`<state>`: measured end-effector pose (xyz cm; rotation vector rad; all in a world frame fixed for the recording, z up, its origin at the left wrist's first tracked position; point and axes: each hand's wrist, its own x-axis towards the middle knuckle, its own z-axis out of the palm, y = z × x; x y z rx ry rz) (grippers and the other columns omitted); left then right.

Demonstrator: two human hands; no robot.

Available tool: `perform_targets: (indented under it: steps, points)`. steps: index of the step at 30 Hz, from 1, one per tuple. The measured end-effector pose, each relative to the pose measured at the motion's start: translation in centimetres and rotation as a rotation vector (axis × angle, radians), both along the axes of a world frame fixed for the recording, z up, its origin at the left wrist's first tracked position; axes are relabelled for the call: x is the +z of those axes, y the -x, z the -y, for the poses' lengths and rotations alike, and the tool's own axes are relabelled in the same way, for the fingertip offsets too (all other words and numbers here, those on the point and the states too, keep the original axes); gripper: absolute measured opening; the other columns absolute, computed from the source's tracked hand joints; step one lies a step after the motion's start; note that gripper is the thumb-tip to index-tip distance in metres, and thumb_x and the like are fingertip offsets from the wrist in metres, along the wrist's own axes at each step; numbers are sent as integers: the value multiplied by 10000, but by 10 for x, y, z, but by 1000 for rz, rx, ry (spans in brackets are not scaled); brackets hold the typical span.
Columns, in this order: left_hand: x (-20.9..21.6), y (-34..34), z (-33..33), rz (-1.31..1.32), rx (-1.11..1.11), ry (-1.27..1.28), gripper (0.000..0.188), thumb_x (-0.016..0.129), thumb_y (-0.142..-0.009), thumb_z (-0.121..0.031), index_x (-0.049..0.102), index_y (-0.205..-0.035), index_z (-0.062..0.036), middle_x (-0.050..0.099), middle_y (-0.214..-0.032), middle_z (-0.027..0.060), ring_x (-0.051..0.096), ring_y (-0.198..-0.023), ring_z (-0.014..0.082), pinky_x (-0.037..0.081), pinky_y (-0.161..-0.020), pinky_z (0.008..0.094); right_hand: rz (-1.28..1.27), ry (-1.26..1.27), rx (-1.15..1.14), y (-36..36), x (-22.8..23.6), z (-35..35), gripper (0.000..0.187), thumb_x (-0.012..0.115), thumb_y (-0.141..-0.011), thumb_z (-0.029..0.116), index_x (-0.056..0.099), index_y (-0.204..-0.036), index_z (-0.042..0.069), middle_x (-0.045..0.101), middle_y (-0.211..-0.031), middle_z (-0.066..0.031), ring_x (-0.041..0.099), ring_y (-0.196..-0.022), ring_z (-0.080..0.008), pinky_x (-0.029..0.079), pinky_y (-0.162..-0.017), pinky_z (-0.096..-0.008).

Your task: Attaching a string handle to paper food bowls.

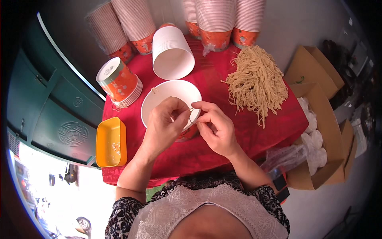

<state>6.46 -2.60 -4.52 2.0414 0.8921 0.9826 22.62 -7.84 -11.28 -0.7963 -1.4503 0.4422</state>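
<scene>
Both my hands meet over the mouth of a white paper bucket (pixel 171 88) whose orange printed outside shows low down. My left hand (pixel 165 125) is closed, thumb and fingers pinching a thin beige string (pixel 191 110) bent into a small loop. My right hand (pixel 219 129) is closed in a pinch by the same string, to the right of the loop. The string's ends are too fine to follow. A short beige strand (pixel 154 91) lies at the bucket's far left rim. To the right sits a loose heap of beige strings (pixel 258 81).
A red cloth (pixel 215 157) covers the table. On it are a yellow tray (pixel 111 157) with small bits inside, an upturned orange bucket stack (pixel 119 81), and a white bucket stack on its side (pixel 173 51). Wrapped bucket stacks (pixel 215 24) line the back. An open carton (pixel 334 147) stands right.
</scene>
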Motion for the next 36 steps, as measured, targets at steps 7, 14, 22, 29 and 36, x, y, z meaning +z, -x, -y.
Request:
perform_targets:
  steps: [7,14,22,29,36]
  points:
    - [0,5,5,-30,-38,-26,64,649,-831,33,594,-841,2,604,-782,9,561,-754,76,468,-702,240,-143,46,107,9,-5,-5,106,580,-863,-102,559,-908,-8,644,-1045,-120,600,-725,-89,488,-581,-237]
    - [-5,10,13,-98,0,-106,99,622,-781,63,564,-836,4,567,-798,53,555,-746,136,461,-687,275,22,-147,-103,13,-4,-5,136,593,-871,-96,560,-951,8,558,-869,-82,548,-685,-131,457,-586,-258]
    - [-4,16,26,-224,-84,-281,160,654,-746,69,569,-844,-23,587,-839,88,578,-779,230,473,-740,329,-71,-23,-157,24,-9,5,184,631,-849,-109,561,-973,7,538,-837,-87,578,-653,-149,467,-556,-263]
    - [-6,16,27,-156,-91,-328,179,653,-742,73,572,-862,-32,600,-830,96,588,-793,277,463,-774,367,86,-130,-188,17,-5,4,186,649,-816,-122,588,-941,2,556,-840,-100,618,-666,-189,498,-539,-302]
    - [-9,13,19,-113,-78,-364,176,652,-756,74,563,-867,-28,603,-801,109,591,-785,307,455,-783,389,107,14,-68,13,2,16,192,655,-805,-124,619,-947,0,565,-863,-87,615,-688,-190,497,-559,-313]
